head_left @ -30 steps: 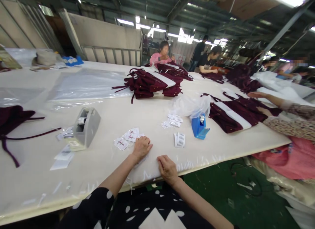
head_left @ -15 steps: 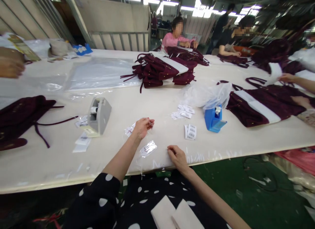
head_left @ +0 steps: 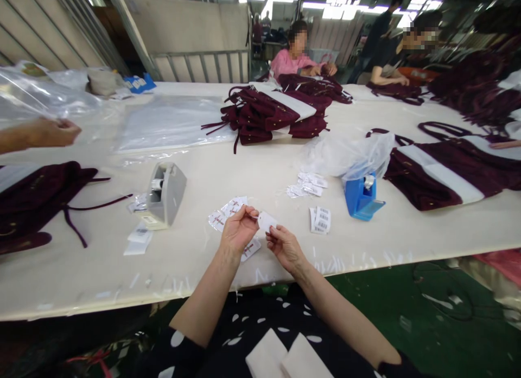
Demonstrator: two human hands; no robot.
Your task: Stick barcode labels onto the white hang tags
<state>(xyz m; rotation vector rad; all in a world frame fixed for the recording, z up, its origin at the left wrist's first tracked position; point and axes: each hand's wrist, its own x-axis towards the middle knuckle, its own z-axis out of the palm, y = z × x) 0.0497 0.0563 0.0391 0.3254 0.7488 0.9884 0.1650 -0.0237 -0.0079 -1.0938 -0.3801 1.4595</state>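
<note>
A small white tag (head_left: 267, 221) is held between my two hands above the table near its front edge. My left hand (head_left: 240, 228) pinches its left end, and my right hand (head_left: 285, 248) grips its right end between thumb and fingers. Several tags with red print (head_left: 228, 209) lie just behind and left of my left hand. Another printed tag (head_left: 249, 249) rests on the table between my wrists, partly hidden by my left hand. Barcode stickers (head_left: 320, 220) lie to the right of my right hand.
A grey tape dispenser (head_left: 166, 196) stands left, a blue one (head_left: 362, 199) right, beside a pile of white tags (head_left: 307, 184). Dark red bags (head_left: 268, 115) lie across the white table (head_left: 211, 169). A person's hand (head_left: 52, 133) holds clear plastic at left; other people work behind.
My left hand now holds up a white tag, and my right hand has moved up and left onto it. At left, the other person's hand has moved right, with clear plastic lifted.
</note>
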